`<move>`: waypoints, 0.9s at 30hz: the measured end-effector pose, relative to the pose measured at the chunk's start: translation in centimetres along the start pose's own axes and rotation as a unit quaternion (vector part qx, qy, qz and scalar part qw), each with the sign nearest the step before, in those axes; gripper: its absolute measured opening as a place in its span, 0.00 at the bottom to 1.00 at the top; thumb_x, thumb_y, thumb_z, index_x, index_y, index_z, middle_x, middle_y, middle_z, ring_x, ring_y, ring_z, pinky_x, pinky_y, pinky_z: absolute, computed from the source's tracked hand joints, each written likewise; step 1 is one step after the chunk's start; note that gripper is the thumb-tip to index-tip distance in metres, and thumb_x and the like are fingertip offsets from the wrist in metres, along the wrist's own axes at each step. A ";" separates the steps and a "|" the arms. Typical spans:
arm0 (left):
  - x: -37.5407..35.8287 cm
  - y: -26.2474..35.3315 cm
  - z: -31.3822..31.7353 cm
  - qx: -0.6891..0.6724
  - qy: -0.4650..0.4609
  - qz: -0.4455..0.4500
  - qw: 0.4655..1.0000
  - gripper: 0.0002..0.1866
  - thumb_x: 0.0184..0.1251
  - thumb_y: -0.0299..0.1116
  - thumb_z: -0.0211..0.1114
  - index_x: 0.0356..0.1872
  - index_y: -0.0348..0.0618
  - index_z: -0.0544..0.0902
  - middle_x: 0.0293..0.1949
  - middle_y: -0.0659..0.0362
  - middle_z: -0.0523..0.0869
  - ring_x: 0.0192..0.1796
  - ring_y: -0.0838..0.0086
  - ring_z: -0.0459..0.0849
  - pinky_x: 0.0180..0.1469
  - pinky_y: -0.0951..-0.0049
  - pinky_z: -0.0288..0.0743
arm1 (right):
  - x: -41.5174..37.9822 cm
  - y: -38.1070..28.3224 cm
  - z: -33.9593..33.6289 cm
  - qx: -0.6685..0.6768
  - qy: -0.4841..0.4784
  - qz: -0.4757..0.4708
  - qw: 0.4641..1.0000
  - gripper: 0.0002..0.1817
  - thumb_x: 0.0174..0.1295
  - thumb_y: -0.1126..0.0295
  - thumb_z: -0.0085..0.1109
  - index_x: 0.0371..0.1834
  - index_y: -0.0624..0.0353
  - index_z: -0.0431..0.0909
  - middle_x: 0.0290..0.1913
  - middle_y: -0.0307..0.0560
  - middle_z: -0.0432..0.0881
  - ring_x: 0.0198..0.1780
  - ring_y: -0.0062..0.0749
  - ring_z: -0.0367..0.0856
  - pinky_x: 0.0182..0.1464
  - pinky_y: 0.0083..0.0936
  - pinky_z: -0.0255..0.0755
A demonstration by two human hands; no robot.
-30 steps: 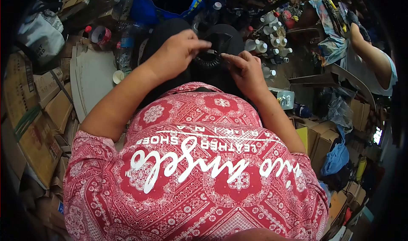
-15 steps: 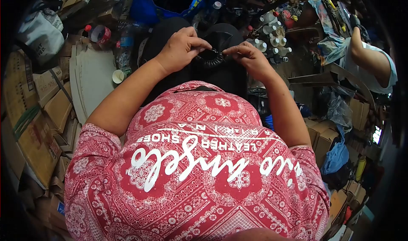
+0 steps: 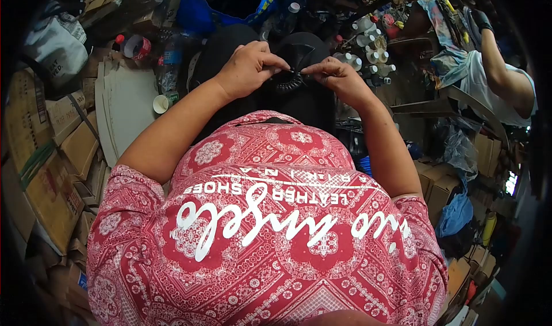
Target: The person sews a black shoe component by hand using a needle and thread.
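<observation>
Cardboard (image 3: 54, 205) is crowding the left of a cluttered room, with a cup (image 3: 160, 103), a blue bag (image 3: 190, 9) and white bottles (image 3: 371, 47) following rightward, and a co-worker's arm (image 3: 506, 90) bending at far right. On the person's dark legs (image 3: 227, 41), a black ridged piece (image 3: 287, 86) is lying between the left hand (image 3: 247, 70) and right hand (image 3: 339, 81), whose bent fingers are pointing inward and meeting its edge; whether they are gripping it, I cannot tell.
</observation>
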State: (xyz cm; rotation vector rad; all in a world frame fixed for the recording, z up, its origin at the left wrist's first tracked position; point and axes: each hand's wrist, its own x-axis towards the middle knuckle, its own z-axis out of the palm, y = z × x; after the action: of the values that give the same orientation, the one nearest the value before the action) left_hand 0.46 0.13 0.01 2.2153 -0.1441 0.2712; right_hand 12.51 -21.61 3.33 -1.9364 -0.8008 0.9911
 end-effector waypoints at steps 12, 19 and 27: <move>0.9 -0.3 1.0 -0.034 -0.060 -0.048 0.996 0.07 0.54 0.27 0.68 0.35 0.47 0.87 0.29 0.57 0.81 0.33 0.67 0.81 0.38 0.71 0.74 | 0.4 1.7 0.0 -0.009 0.001 -0.045 0.999 0.16 0.56 0.77 0.60 0.47 0.49 0.85 0.32 0.36 0.74 0.38 0.22 0.72 0.46 0.18 0.67; -0.8 1.1 0.5 0.012 -0.056 -0.050 0.997 0.11 0.53 0.28 0.69 0.39 0.50 0.87 0.29 0.56 0.79 0.34 0.65 0.80 0.38 0.69 0.73 | -0.5 2.0 1.0 -0.025 0.036 -0.084 0.995 0.16 0.55 0.75 0.62 0.48 0.48 0.85 0.31 0.38 0.75 0.37 0.24 0.73 0.44 0.19 0.68; -1.2 1.2 0.4 0.042 -0.058 -0.040 0.997 0.14 0.52 0.27 0.69 0.42 0.55 0.87 0.28 0.58 0.75 0.35 0.65 0.75 0.40 0.67 0.69 | -1.3 2.1 1.4 -0.053 0.059 -0.087 0.993 0.17 0.54 0.73 0.63 0.48 0.46 0.84 0.32 0.40 0.78 0.40 0.27 0.75 0.47 0.22 0.69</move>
State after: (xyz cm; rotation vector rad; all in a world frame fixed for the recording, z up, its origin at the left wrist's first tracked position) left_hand -0.88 -0.93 0.37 2.3148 -0.1083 0.1074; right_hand 11.01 -23.11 1.42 -1.9571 -0.9527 0.7364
